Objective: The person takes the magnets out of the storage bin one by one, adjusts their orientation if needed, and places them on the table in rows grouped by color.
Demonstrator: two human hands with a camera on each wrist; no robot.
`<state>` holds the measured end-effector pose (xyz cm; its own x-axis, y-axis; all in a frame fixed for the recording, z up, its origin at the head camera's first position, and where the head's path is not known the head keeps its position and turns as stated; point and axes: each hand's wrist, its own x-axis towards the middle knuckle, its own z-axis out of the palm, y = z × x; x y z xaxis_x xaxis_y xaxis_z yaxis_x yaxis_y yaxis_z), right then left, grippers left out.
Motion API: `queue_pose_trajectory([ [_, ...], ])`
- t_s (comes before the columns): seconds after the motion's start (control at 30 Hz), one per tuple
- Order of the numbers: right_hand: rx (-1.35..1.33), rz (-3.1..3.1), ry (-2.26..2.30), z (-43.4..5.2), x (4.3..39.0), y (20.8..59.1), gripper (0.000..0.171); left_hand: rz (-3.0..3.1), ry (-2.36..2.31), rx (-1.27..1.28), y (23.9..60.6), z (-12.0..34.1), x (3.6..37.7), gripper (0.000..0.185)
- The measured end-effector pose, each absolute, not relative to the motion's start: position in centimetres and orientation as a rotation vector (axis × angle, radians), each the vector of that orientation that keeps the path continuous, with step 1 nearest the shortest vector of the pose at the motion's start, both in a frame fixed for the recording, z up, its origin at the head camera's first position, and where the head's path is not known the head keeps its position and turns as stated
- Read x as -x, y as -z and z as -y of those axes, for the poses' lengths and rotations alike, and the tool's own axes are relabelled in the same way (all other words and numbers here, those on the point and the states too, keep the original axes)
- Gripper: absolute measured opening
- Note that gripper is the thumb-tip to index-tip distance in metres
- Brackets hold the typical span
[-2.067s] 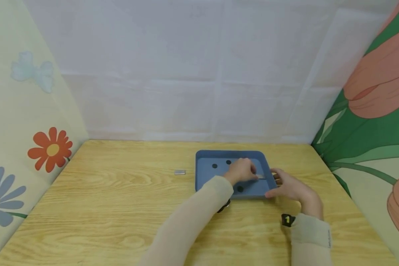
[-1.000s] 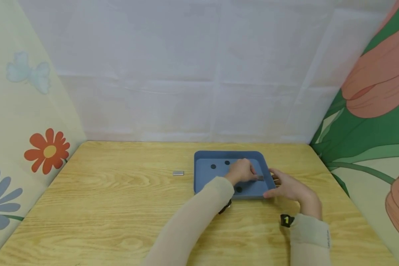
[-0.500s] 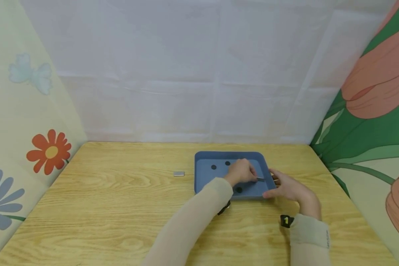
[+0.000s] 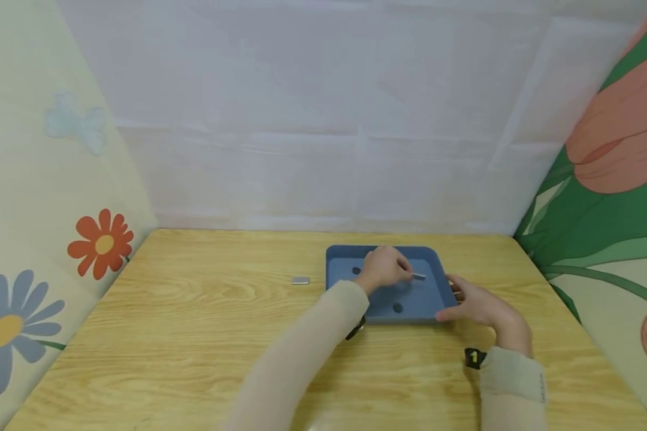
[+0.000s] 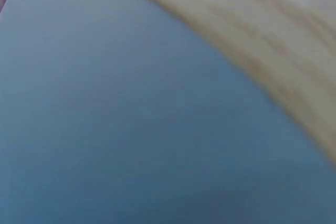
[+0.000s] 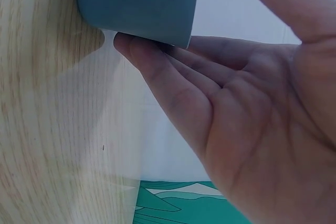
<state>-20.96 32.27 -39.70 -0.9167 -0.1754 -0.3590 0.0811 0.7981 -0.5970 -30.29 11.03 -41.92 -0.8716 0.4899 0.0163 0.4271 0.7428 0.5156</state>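
Note:
A blue tray lies on the wooden table right of centre. Over the tray my left hand pinches a small grey flat piece by one end. Two black discs show on the tray floor, one near the front and one at the back left. My right hand rests with straight fingers against the tray's right front corner. The left wrist view shows only blurred blue tray floor and a strip of table.
A second small grey piece lies on the table left of the tray. Cloth walls with flower prints close in the back, left and right sides. Bare tabletop stretches to the left and front.
My left hand has moved back and slightly up over the tray, carrying the grey piece. The right hand stays at the tray's corner. The head camera shifted a little.

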Motion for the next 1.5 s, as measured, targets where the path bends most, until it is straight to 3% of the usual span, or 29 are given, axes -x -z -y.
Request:
queue_pose_trajectory([
  [1.5,0.117,-2.566,0.831,-32.9,21.1,39.4,0.116,-2.893,-1.078,-0.748,37.1,2.8,28.6,0.012],
])
